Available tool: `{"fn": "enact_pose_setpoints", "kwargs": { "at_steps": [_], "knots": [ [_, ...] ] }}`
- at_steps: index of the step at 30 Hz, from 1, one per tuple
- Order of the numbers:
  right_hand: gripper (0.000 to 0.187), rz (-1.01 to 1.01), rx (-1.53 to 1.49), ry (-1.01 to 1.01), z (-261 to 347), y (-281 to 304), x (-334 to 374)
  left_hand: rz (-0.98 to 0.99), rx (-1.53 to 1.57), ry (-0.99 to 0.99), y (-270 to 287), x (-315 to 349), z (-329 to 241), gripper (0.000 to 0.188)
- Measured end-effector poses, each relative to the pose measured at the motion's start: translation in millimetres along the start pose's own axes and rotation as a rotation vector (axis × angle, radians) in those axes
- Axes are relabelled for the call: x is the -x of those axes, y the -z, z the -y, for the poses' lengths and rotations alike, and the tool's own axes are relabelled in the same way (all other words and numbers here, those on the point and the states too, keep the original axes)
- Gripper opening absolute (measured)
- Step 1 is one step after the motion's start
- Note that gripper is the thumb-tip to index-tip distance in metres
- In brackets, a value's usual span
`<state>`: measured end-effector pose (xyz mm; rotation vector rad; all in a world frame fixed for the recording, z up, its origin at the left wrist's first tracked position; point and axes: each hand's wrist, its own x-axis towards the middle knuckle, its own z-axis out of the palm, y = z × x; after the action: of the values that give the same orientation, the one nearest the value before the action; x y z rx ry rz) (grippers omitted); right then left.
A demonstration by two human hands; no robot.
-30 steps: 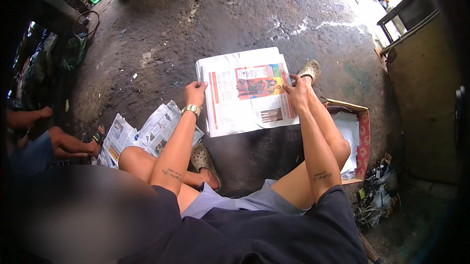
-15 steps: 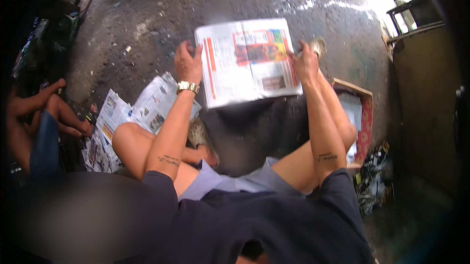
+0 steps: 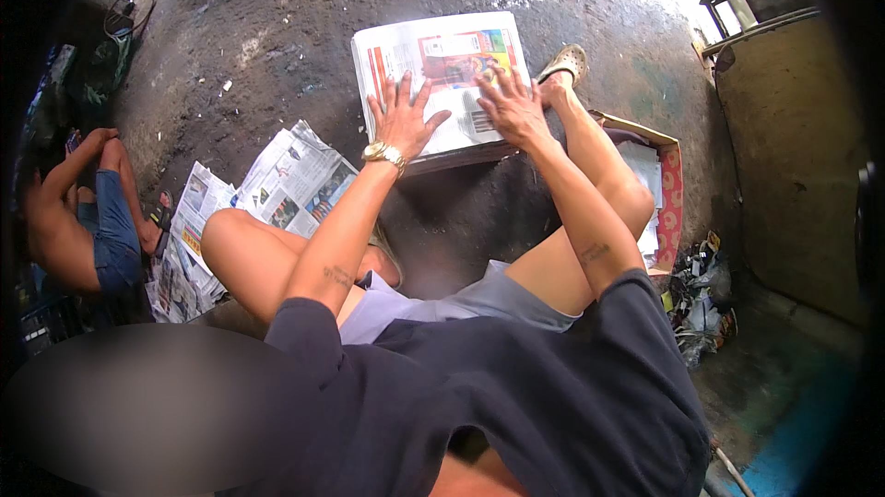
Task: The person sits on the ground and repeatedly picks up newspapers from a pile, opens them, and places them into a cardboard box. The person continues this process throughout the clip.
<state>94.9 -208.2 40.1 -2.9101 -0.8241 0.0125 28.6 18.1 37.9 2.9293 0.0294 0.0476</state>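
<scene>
The person's left hand (image 3: 403,124) and right hand (image 3: 516,115) lay spread wide, gripping nothing, on the newspaper stack (image 3: 449,64) ahead, beside the right clog (image 3: 566,62), seemingly pressing sheets flat (loose newspapers (image 3: 293,176) lay leftward).

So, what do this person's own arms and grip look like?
Short, dark fabric sleeves, a small dark tattoo on each arm, and a gold-coloured metallic wristwatch on the left. The left grip and right grip are ungloved.
</scene>
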Motion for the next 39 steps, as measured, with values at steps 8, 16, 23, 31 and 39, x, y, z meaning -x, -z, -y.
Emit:
{"fn": "enact_pose_setpoints", "kwargs": {
  "at_steps": [8,16,23,31,39],
  "knots": [
    [0.040,-0.014,-0.314,-0.075,-44,30,48,0.104,0.047,0.060,38,44,15,0.073],
    [0.035,0.015,-0.493,-0.158,-51,7,58,0.044,0.105,0.031,8,46,50,0.067],
    [0.063,0.045,-0.600,-0.396,-37,11,63,-0.004,0.609,0.405,-6,55,48,0.092],
    [0.060,-0.108,-0.537,-0.374,-40,-11,65,-0.130,0.835,0.354,-12,60,29,0.057],
    [0.059,-0.258,-0.509,-0.211,-64,-25,74,-0.258,0.942,0.585,-12,65,23,0.079]
  ]
}}
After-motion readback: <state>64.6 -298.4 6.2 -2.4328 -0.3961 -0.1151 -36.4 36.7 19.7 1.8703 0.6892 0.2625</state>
